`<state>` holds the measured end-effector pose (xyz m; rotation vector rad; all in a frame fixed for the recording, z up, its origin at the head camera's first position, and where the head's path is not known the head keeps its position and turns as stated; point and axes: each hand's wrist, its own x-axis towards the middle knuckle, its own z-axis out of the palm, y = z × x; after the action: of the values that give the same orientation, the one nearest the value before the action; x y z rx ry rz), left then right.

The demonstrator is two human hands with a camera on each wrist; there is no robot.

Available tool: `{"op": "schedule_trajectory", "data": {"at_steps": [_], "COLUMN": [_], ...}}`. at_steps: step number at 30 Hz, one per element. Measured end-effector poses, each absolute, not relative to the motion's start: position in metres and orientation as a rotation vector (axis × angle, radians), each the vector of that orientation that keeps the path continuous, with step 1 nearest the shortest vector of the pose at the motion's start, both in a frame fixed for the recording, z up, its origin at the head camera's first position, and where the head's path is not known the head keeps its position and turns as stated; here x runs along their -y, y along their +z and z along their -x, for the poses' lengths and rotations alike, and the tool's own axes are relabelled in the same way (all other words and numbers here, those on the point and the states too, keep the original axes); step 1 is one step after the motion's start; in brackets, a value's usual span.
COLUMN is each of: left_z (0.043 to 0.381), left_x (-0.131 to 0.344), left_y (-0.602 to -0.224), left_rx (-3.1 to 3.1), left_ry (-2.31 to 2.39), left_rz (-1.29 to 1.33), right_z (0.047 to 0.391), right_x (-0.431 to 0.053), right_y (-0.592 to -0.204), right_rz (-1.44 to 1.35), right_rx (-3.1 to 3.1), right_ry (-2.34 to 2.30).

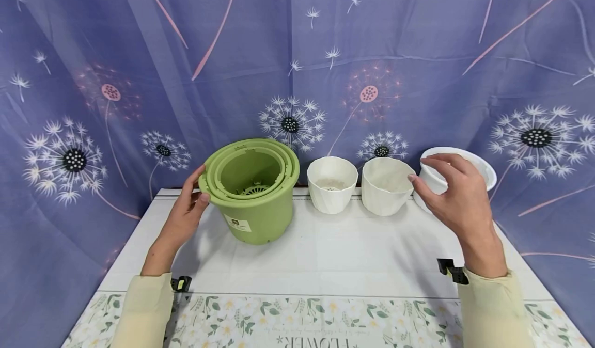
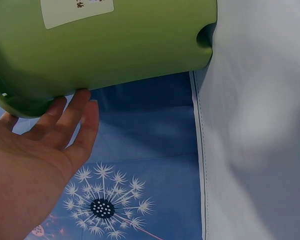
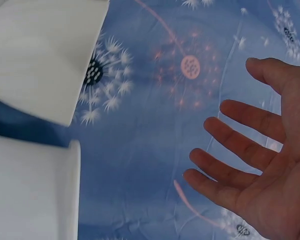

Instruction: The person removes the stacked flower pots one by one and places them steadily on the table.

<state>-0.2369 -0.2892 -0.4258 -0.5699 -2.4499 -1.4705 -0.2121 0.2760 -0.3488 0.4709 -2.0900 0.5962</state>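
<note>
On the left of the table stand nested green plastic flowerpots (image 1: 279,219), upright, with a paper label on the outer one. My left hand (image 1: 183,214) touches the outer pot's left side at the rim. In the left wrist view its extended fingers (image 2: 72,117) lie against the green wall; the thumb is hidden there. My right hand (image 1: 457,195) hovers before a round white pot (image 1: 485,170), fingers and thumb spread apart. The right wrist view shows that hand holding nothing, away from the rimmed white pot (image 3: 32,190) and a faceted white pot (image 3: 45,55).
Between the hands, two faceted white pots (image 1: 331,195) stand side by side along the table's back edge. A purple dandelion curtain (image 1: 288,38) hangs behind. White cloth (image 1: 316,255) covers the table, with a floral strip (image 1: 260,317) in front.
</note>
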Motion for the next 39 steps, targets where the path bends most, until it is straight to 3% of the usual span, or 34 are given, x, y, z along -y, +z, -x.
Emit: {"op": "schedule_trajectory", "data": {"at_steps": [39], "left_z": [0.236], "left_x": [0.289], "left_y": [-0.425], "left_rx": [2.478], "left_ry": [-1.458], "left_rz": [0.531], "right_z": [0.226], "right_x": [-0.167], "right_y": [-0.342], "right_rz": [-0.871], "right_rx": [2.145], "right_ry": [0.686]}}
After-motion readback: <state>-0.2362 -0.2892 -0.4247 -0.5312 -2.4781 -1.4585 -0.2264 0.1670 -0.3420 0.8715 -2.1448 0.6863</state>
